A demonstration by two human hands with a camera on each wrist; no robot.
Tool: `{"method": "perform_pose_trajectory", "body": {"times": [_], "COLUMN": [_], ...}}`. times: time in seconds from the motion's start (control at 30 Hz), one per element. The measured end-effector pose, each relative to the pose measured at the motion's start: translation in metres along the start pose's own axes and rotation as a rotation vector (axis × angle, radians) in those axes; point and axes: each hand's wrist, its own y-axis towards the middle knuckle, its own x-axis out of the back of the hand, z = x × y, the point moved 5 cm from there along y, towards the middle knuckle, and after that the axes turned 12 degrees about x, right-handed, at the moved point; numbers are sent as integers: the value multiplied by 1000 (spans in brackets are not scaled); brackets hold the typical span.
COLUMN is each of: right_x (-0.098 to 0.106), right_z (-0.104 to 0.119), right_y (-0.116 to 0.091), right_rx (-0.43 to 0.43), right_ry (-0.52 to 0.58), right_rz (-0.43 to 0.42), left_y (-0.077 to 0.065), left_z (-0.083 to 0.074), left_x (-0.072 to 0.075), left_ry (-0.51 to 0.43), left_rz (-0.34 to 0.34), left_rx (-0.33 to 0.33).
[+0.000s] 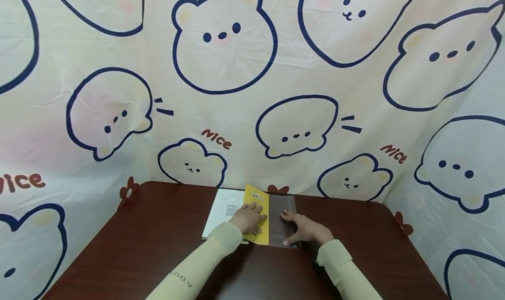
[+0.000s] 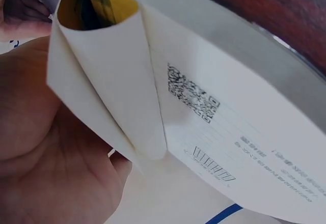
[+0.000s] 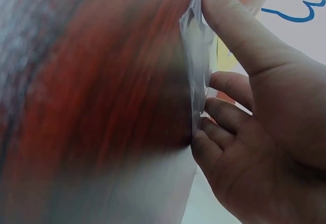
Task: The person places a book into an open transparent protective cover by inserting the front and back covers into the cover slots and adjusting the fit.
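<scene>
On the table lies a book (image 1: pixel 228 210) with a white, printed page showing; a QR code (image 2: pixel 193 92) and a barcode are on it. Its yellow cover (image 1: pixel 258 237) stands partly folded over, and curls into a loop in the left wrist view. My left hand (image 1: pixel 248 219) rests on this cover with fingers spread. To the right, a clear plastic book cover (image 1: pixel 276 227) extends from beneath the yellow one. My right hand (image 1: pixel 305 228) touches the plastic near its right edge, thumb and fingers spread apart. In the right wrist view, its fingertips (image 3: pixel 206 142) meet the crinkled plastic edge.
The dark brown wooden table (image 1: pixel 158 243) extends around the book. Behind it hangs a cream cloth (image 1: pixel 236 116) printed with cartoon bears, reaching down to the table's back edge and along both sides.
</scene>
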Motion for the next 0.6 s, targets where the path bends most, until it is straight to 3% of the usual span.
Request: {"method": "perform_pose_trajectory", "body": {"times": [0.33, 0.6], "right_x": [1, 0], "right_z": [-2, -2], "right_y": [0, 0], "right_rx": [5, 8], "right_ry": [0, 11], "right_rz": [-16, -10], "left_y": [2, 1], "left_z": [2, 2], "left_x": [2, 1], "left_ry": [40, 35], "left_rz": [-27, -8], "left_rx": [-2, -9]}}
